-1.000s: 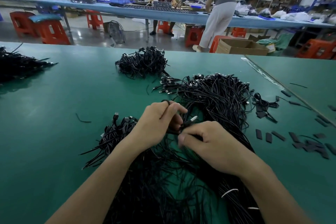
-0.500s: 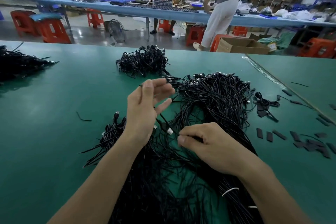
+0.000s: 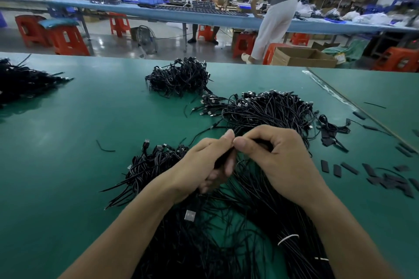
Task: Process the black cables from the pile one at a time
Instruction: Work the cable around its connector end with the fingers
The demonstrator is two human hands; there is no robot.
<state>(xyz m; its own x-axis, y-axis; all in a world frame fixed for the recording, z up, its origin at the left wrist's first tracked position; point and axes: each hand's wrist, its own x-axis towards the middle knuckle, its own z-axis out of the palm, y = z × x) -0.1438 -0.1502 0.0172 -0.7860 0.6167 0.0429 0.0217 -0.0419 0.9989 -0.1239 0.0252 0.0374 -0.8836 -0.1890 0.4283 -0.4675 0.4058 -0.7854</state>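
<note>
Grip: left hand (image 3: pixel 199 165) and right hand (image 3: pixel 283 161) meet thumb to thumb, both pinching one black cable (image 3: pixel 221 161) raised over the near pile (image 3: pixel 204 244) on the tabletop (image 3: pixel 68 142); a plug (image 3: pixel 190 215) hangs below the left wrist. At left lies a small bundle (image 3: pixel 149 163), possibly finished pieces. Farther off are a large heap (image 3: pixel 267 111) and a far bundle (image 3: pixel 181 77). Most of the work appears to remain.

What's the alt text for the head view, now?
A person's left hand and right hand meet at the thumbs and pinch one black cable over a big pile of black cables on a green table. Short black strips lie scattered at the right.
</note>
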